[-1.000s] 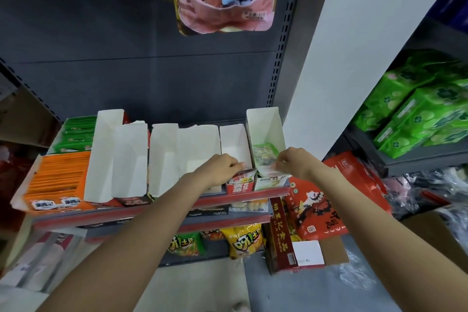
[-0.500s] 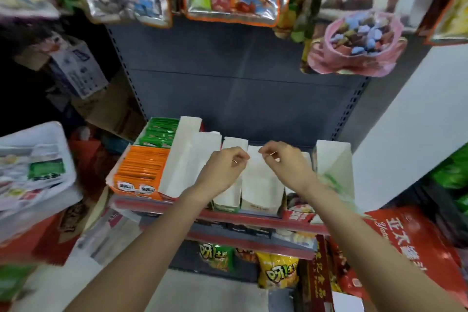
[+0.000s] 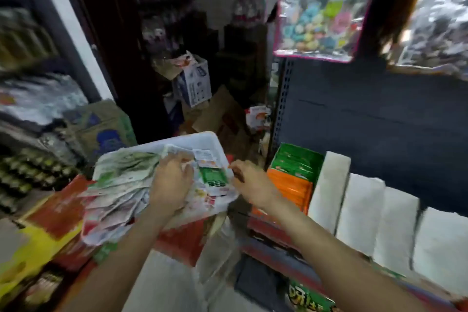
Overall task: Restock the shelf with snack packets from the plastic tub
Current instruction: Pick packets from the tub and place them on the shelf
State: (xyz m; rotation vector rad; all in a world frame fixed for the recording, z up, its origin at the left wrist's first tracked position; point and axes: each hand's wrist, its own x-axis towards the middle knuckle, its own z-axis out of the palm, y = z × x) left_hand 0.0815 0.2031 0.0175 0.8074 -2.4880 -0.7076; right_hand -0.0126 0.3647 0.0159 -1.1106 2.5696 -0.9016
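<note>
Cluttered shop aisle now fills the view, shelf (image 3: 364,200) swung aside. Left hand (image 3: 172,182) presses into the plastic tub (image 3: 202,138) packets (image 3: 121,185), grip unclear; right hand (image 3: 250,182), loosely curled, holds nothing, so another pickup begins.

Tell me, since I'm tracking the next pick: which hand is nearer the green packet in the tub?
Left, narrowly. The left hand rests on packets just left of the green packet; the right hand hovers past the tub rim.

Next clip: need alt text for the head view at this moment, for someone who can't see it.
Both hands reach into a white plastic tub heaped with snack packets: the left hand rests on the pile, the right hand is at the tub's right edge beside a green packet. To the right, the shelf holds orange, green and white boxes; the picture is motion-blurred.
</note>
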